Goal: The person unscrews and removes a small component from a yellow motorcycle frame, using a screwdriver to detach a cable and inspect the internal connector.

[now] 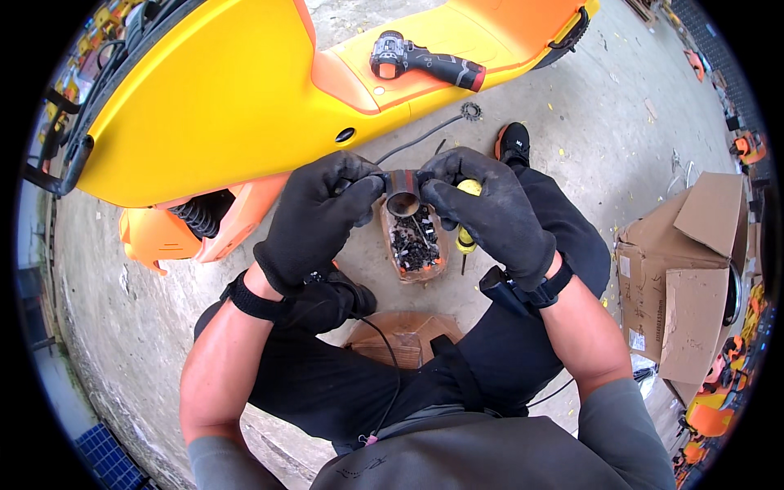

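Many parts (414,247) fill the box (423,276) below the tube (400,181).

One tube (400,181), one drill (429,64), one screwdriver (465,240)

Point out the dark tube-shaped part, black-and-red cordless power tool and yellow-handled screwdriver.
Dark tube-shaped part (400,181): head view, outer wall above the round opening.
Black-and-red cordless power tool (433,64): head view, black handle.
Yellow-handled screwdriver (465,237): head view, yellow handle.
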A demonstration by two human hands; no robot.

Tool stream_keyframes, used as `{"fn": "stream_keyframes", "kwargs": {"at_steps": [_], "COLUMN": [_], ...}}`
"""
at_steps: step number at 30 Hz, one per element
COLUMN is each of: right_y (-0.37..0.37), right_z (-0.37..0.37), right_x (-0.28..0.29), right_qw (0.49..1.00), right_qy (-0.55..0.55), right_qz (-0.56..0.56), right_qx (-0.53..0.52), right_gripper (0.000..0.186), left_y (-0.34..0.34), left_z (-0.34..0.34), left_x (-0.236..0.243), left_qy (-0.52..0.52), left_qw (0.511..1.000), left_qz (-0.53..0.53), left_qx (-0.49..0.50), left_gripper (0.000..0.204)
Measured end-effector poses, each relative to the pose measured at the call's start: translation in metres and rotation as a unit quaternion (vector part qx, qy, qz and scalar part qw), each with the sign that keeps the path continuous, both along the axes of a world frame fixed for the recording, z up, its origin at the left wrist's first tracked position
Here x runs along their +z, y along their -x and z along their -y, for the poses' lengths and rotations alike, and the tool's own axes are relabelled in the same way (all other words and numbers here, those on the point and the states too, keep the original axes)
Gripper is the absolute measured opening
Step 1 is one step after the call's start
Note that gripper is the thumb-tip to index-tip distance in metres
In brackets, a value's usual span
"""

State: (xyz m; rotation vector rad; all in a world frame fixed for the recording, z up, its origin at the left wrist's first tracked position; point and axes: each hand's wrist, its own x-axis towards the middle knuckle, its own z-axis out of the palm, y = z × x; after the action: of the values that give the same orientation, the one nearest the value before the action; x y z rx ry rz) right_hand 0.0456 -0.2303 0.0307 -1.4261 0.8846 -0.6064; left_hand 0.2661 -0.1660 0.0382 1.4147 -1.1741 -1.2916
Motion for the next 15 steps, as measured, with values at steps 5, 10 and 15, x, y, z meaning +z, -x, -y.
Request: {"fn": "stream_keyframes", "kwargs": {"at_steps": [5,10,15], "right_y": [-0.001,-0.001,-0.001], "right_z": [0.0,0.0,-0.001], "right_x": [-0.004,-0.006,-0.004], "right_qw": [1.0,1.0,0.999], "right_qy": [0.003,0.016,-0.022], "right_qz": [0.01,0.005,0.028], "right_qx": [0.005,0.006,0.008], "right_gripper": [0.016,0.015,0.017], "left_y": [-0.004,0.001,-0.003], "left_z": [0.001,0.001,0.0], "left_x": [-0.006,0.002,0.001], "left_qy": [0.016,0.004,-0.029], "left_qw": [0.999,1.0,0.999], "left_qz": [0.026,0.022,0.009], "left_qx": [-0.013,-0.013,-0.028], "left_gripper": [0.017,0.019,0.023]}}
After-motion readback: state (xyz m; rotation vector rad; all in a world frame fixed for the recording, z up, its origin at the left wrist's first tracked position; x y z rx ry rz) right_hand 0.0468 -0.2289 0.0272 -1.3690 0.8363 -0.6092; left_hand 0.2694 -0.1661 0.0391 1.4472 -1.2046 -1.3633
